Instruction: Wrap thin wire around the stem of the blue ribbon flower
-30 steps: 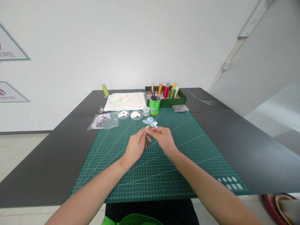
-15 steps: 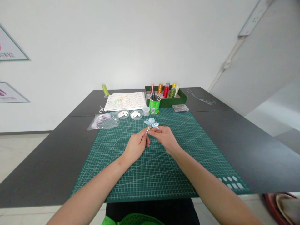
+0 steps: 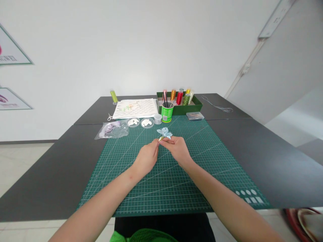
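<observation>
A pale blue artificial flower (image 3: 165,132) with a short yellow-green stem (image 3: 161,138) is held up over the green cutting mat (image 3: 161,188). My left hand (image 3: 147,155) is closed, its fingertips pinching the lower end of the stem. From the other side my right hand (image 3: 178,149) grips just below the petals, thumb and fingers pressed together. Both sets of fingertips meet at the stem, and the fingers hide most of it.
Beyond the flower stand a green can (image 3: 167,113) with tools, two dishes (image 3: 147,123) of white pieces and a small tub (image 3: 157,119). Farther back are a green box (image 3: 188,108) of thread spools, white sheets (image 3: 143,109) and scissors (image 3: 109,117). A plastic bag (image 3: 113,130) lies left.
The left hand's fingers have curled in and its wrist has turned slightly. The flower has tilted a little, still between both hands.
</observation>
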The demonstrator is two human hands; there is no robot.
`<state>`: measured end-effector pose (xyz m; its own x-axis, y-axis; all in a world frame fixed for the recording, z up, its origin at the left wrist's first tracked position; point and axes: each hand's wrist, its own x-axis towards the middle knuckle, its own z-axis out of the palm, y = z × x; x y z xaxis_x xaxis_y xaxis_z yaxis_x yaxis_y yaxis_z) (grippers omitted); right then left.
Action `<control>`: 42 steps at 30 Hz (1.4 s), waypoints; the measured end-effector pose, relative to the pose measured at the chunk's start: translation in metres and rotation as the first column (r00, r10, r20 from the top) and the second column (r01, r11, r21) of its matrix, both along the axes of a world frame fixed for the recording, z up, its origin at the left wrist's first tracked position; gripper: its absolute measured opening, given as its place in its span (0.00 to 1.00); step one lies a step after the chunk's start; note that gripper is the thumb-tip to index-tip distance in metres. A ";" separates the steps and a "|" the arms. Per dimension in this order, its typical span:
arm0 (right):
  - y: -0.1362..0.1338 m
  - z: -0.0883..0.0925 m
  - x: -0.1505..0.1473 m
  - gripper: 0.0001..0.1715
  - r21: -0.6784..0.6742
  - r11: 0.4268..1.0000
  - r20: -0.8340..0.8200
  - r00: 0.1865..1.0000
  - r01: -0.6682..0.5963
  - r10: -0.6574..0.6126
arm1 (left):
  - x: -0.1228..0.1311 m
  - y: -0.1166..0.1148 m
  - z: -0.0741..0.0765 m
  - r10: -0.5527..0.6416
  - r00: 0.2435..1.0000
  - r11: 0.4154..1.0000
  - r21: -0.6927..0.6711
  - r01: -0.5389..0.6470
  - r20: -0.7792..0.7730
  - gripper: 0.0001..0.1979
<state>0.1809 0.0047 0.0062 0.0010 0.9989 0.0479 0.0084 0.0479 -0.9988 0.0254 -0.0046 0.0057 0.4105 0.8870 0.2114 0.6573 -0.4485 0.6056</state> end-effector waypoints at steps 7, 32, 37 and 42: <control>0.002 0.002 0.008 0.18 0.105 0.994 0.270 0.963 -0.033 0.004 | -0.006 0.003 0.007 0.065 0.998 0.998 0.006 -0.065 -0.019 0.12; 0.000 0.079 0.051 0.15 0.264 0.736 0.883 0.463 -0.623 0.076 | -0.018 -0.025 0.049 -0.425 0.905 0.850 -0.355 0.389 -0.025 0.18; 0.015 0.064 0.052 0.13 0.194 0.736 0.712 0.609 -0.649 0.350 | -0.021 -0.026 0.054 -0.505 0.862 0.797 -0.359 0.485 0.044 0.18; 0.017 0.048 0.052 0.13 0.154 0.772 0.539 0.707 -0.617 0.458 | -0.024 -0.023 0.052 -0.525 0.837 0.721 -0.443 0.533 0.155 0.20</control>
<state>0.2332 0.0214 0.0538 -0.6324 0.7499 0.1943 0.3216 0.4823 -0.8148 0.0017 -0.0272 0.0573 0.8424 0.5196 -0.1427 0.3842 -0.3935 0.8352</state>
